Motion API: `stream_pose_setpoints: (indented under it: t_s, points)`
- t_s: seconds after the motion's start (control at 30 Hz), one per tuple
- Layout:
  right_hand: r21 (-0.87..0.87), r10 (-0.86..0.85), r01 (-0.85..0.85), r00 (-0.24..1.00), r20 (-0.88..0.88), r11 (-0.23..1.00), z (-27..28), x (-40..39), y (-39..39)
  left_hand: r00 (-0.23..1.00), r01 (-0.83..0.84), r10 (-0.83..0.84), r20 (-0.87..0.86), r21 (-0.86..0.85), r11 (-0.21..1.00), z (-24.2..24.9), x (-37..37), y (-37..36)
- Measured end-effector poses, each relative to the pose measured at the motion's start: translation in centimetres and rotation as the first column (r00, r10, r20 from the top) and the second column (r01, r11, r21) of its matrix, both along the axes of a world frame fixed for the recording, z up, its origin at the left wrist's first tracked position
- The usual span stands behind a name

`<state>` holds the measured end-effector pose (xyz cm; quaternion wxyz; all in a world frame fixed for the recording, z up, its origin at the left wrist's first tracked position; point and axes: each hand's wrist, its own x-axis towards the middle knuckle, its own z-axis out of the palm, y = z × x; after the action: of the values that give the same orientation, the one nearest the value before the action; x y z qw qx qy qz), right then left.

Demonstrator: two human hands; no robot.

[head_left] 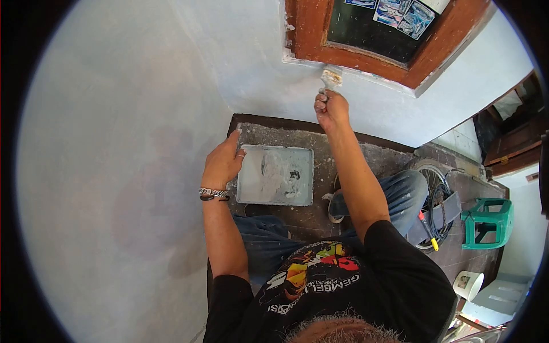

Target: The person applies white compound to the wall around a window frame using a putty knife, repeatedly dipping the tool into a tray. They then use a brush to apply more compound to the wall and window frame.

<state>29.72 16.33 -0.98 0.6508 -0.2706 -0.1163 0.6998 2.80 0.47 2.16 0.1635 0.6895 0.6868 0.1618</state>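
My right hand (331,108) is closed round the handle of a paintbrush (332,78). Its paint-smeared bristles are at the pale wall (269,68), just under the brown wooden window frame (349,57). My left hand (224,161) has its fingers stretched out and holds nothing. It hovers beside the left edge of a paint tray (310,171), with the thumb over the rim. Whitish paint lies in the tray, with dark patches showing through. The tray rests on the dark, paint-spattered floor (274,134) between my legs.
A second pale wall (131,143) rises close on my left. Off to the right are a wheel with coiled cable (437,206), a yellow-and-red handled tool (433,240), a green plastic stool (488,223) and a white bucket (469,284). A dark skirting (377,139) runs along the wall's foot.
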Motion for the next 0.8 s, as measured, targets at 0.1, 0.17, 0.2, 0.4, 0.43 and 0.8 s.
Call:
stream_pose_setpoints:
  t_s: [0.1,0.17,0.2,0.4,0.43,0.8]
  points:
    - [-0.035,-0.063,0.065,0.997,0.044,0.997,1.1,1.5,-1.0,1.0,0.001,-0.001,-0.002,0.0,1.0,0.0,0.1,0.0]
    - [-0.034,-0.102,0.105,0.992,0.08,0.994,0.9,1.6,-1.2,1.0,0.0,0.0,-0.001,-0.003,1.0,0.1,0.1,0.0]
    - [-0.032,-0.12,0.123,0.988,0.097,0.992,0.8,1.6,-1.1,1.0,-0.002,0.002,0.0,-0.003,1.0,0.1,0.1,0.1]
    - [-0.023,-0.032,0.036,0.982,0.185,0.999,-0.3,-5.5,-1.2,1.0,0.006,-0.006,-0.004,0.03,1.0,-0.6,0.0,0.4]
    - [-0.023,0.002,0.003,0.982,0.189,1.0,-0.6,-6.6,-1.1,1.0,0.002,-0.002,-0.001,0.015,1.0,-0.5,-0.1,0.3]
    - [0.006,0.159,-0.172,0.919,0.361,0.985,-1.6,-9.3,-1.3,1.0,-0.022,0.022,0.003,-0.038,0.999,0.0,-0.5,0.0]
